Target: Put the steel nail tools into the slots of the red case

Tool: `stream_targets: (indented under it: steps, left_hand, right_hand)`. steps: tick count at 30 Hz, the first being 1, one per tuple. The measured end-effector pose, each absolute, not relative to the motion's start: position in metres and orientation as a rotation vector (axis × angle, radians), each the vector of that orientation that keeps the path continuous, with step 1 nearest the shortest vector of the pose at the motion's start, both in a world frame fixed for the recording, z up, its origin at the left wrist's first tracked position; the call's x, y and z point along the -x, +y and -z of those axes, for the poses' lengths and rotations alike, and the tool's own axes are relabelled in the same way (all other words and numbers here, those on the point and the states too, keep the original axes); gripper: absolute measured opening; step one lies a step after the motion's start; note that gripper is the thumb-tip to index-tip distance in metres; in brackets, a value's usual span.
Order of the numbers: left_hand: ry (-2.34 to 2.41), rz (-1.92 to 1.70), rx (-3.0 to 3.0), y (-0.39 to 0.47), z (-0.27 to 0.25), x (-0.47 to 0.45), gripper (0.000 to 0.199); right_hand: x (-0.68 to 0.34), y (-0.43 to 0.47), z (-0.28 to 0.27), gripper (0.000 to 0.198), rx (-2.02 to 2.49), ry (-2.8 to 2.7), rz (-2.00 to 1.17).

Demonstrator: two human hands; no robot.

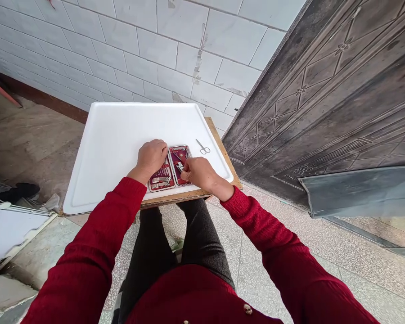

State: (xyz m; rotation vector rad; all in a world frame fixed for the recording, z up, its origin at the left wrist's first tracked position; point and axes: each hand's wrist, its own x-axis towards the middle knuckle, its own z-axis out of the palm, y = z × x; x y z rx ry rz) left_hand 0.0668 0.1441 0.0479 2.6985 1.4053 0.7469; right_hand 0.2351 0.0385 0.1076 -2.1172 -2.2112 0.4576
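An opened manicure case (172, 175) with a red lining lies near the front edge of a white board. Its left half holds several slim metal tools and clippers in a row; more tools sit in the right half. My left hand (151, 156) curls over the far edge of the left half, its fingers closed on the case and hiding part of it. Over the right half, my right hand (200, 172) pinches a small shiny nail clipper (180, 166), partly covered by the fingers. Small scissors (203, 147) lie on the board to the right of the case.
The white board (114, 135) rests on a wooden table (219, 135), whose edge shows at the right and front. A tiled wall (138, 49) stands behind, and a dark patterned door (310, 94) is at the right. Clutter (16, 225) lies on the floor at left.
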Motion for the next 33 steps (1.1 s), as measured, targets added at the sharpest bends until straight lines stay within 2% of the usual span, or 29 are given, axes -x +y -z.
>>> stream_targets:
  steps: [10,18,23,28,33]
  left_hand:
    - [1.386,-0.736,-2.693,0.142,-0.049,-0.066,0.029]
    - [1.393,-0.733,-2.712,0.142,-0.048,-0.067,0.029]
    - [1.395,-0.719,-2.724,0.142,-0.048,-0.067,0.031]
    - [1.402,-0.716,-2.708,0.143,-0.049,-0.067,0.031]
    - [1.415,-0.728,-2.709,0.144,-0.05,-0.066,0.029]
  right_hand:
    - [-0.217,0.056,-0.095,0.021,2.099,-2.175,-0.266]
    - [-0.221,0.05,-0.089,0.017,1.995,-2.109,-0.286]
    - [-0.232,0.031,-0.083,0.028,1.882,-2.077,-0.315]
    - [-0.236,0.026,-0.081,0.017,1.917,-2.146,-0.337]
    - [-0.236,0.029,-0.079,0.015,1.887,-2.137,-0.322]
